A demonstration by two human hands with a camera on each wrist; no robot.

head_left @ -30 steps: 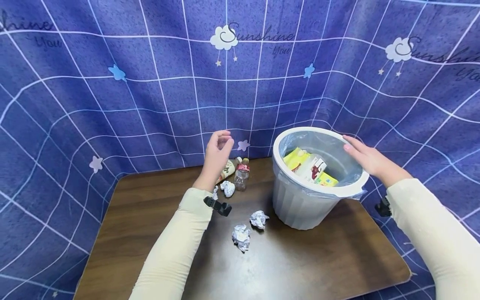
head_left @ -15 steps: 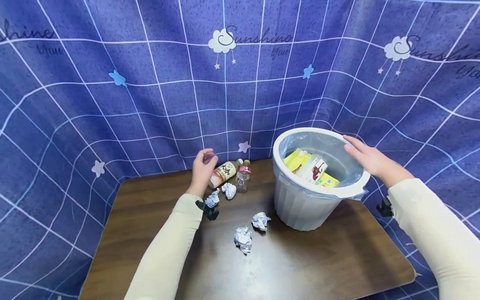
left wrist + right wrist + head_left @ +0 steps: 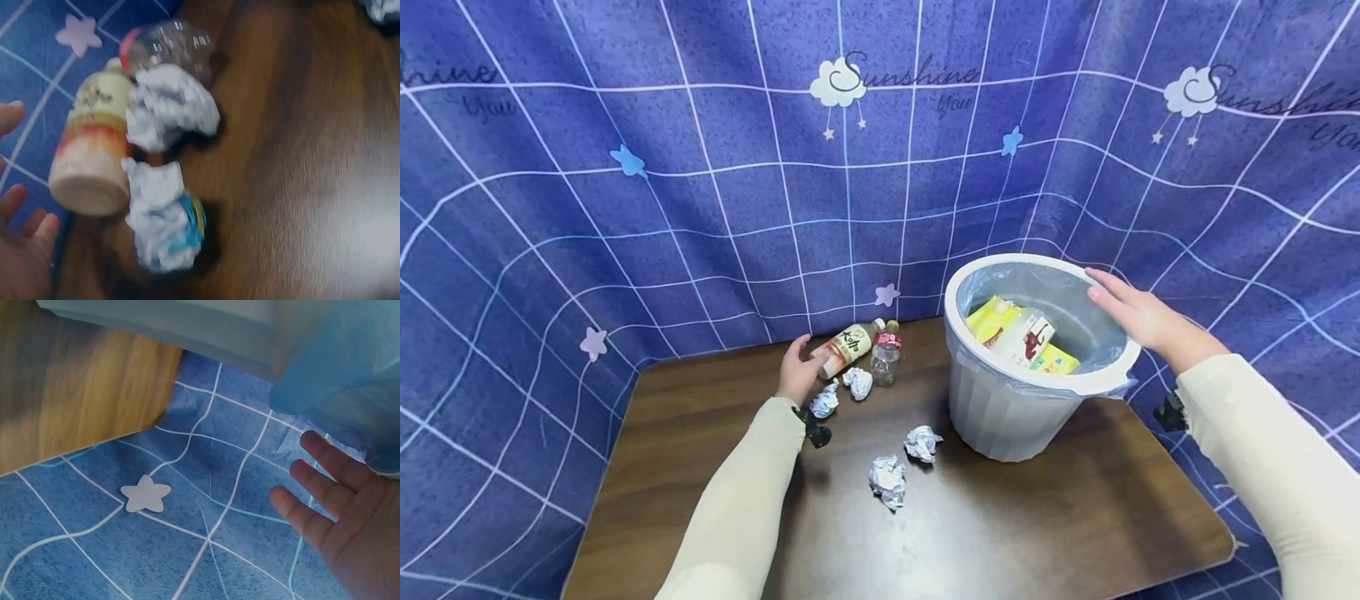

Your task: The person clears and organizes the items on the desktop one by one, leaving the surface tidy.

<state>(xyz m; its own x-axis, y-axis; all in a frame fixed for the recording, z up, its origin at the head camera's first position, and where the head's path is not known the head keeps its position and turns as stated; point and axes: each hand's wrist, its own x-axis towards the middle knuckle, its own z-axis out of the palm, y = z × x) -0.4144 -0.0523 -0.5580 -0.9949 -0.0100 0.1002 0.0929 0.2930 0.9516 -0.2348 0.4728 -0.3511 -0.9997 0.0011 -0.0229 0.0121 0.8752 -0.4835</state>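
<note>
My left hand is at the base end of a cream-labelled drink bottle lying on its side. In the left wrist view, the spread fingers are apart from the bottle. Beside it a clear plastic bottle with a red label lies near the curtain. Two crumpled paper balls, a nearer one and a farther one, lie by the bottles. My right hand rests at the right rim of a grey lined trash bin, its fingers extended outside.
Yellow packaging and a white package with a red print lie inside the bin. Two more paper balls, one close to the bin and another, lie on the wooden table. A blue patterned curtain hangs behind.
My left hand has come down and leftward from above the bottles to beside the cream-labelled bottle, uncovering it and a paper ball. The right hand has stayed at the bin's rim.
</note>
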